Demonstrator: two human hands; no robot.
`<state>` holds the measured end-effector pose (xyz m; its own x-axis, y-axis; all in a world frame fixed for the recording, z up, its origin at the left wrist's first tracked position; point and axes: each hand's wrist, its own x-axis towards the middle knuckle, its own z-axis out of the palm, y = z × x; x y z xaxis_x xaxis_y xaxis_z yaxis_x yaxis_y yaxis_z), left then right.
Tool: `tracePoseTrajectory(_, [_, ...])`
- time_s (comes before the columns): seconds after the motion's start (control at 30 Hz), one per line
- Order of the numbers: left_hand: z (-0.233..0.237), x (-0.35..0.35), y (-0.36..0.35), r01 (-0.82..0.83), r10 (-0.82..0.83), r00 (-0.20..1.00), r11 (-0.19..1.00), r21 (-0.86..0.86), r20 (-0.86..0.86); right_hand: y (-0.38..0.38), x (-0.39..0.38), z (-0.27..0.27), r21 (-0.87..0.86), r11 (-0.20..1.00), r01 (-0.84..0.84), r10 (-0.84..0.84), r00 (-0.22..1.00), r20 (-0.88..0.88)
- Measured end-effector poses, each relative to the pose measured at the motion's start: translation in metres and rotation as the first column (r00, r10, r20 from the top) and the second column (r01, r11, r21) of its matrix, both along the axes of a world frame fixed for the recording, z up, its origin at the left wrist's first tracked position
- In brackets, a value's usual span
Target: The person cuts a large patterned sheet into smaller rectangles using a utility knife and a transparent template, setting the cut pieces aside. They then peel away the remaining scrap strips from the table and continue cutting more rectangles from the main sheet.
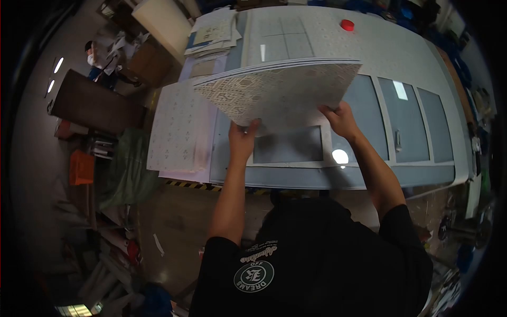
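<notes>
Between my two hands a stack of patterned sheets [288,92] is lifted above the table, tilted so its near face shows. A beige geometric pattern covers its left part; the rest looks grey in the light. My left hand [244,138] grips the lower left edge, thumb on the near face. At the lower right edge my right hand [339,120] holds on in the same way. The fingers behind the stack are hidden. Below lies the table [332,178] with a grey-blue surface and pale strips.
Left on the table are pale sheets with small motifs [177,127] and a pile of papers [214,31]. A red round object [347,25] sits at the back. An orange bin [82,167] and brown roll [95,100] stand left. Another person [97,66] is far left.
</notes>
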<state>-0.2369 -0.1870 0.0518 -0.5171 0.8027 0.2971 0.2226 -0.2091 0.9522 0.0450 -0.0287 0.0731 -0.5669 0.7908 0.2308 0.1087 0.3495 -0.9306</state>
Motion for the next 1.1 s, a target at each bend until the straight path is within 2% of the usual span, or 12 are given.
tracePoseTrajectory(0.13, [-0.011,-0.017,-0.023,0.07,-0.068,0.998,0.959,-0.275,0.018,-0.006,0.005,0.019,-0.024,1.0,0.011,-0.015,0.988,-0.156])
tracePoseTrajectory(0.27, [-0.029,-0.027,-0.05,0.05,-0.003,0.989,0.946,-0.321,0.146,-0.014,0.0,0.041,-0.021,0.994,0.107,-0.108,0.938,-0.33])
tracePoseTrajectory(0.33, [-0.016,-0.004,-0.057,-0.045,-0.219,0.645,0.945,0.323,0.732,-0.012,-0.009,0.034,-0.041,0.992,0.117,-0.124,0.913,-0.388])
tracePoseTrajectory(0.43, [0.007,0.026,-0.063,-0.026,-0.287,0.52,0.936,0.351,0.805,-0.023,-0.03,0.04,-0.116,0.985,0.127,-0.167,0.866,-0.472])
tracePoseTrajectory(0.47, [0.01,0.032,-0.065,-0.046,-0.276,0.516,0.936,0.348,0.811,-0.028,-0.039,0.047,-0.157,0.977,0.147,-0.208,0.832,-0.515])
tracePoseTrajectory(0.53, [0.015,0.04,-0.068,0.093,-0.148,0.872,0.986,0.139,0.467,-0.039,-0.056,0.063,-0.207,0.974,0.089,-0.191,0.815,-0.547])
tracePoseTrajectory(0.7, [0.042,-0.008,-0.074,-0.163,0.052,0.896,0.962,0.218,0.441,-0.045,-0.078,0.078,-0.272,0.943,-0.194,0.019,0.844,-0.537])
tracePoseTrajectory(0.77, [0.056,-0.048,-0.084,-0.317,0.178,0.879,0.911,0.264,0.443,-0.069,-0.091,0.106,-0.059,0.951,-0.303,0.227,0.814,-0.534])
tracePoseTrajectory(0.9, [0.086,-0.128,-0.12,-0.481,0.343,0.834,0.836,0.264,0.431,-0.067,-0.077,0.091,-0.006,0.958,-0.286,0.256,0.869,-0.424])
tracePoseTrajectory(0.97, [0.085,-0.161,-0.138,-0.511,0.386,0.822,0.824,0.244,0.418,-0.06,-0.058,0.056,-0.159,0.967,-0.199,0.149,0.949,-0.277])
tracePoseTrajectory(1.07, [0.036,-0.209,-0.162,-0.546,0.437,0.783,0.824,0.153,0.442,-0.058,-0.025,-0.001,-0.311,0.948,-0.069,0.042,0.995,-0.094])
tracePoseTrajectory(1.1, [0.011,-0.22,-0.17,-0.576,0.522,0.712,0.817,-0.036,0.47,-0.059,-0.011,-0.022,-0.313,0.948,-0.06,0.034,0.995,-0.09])
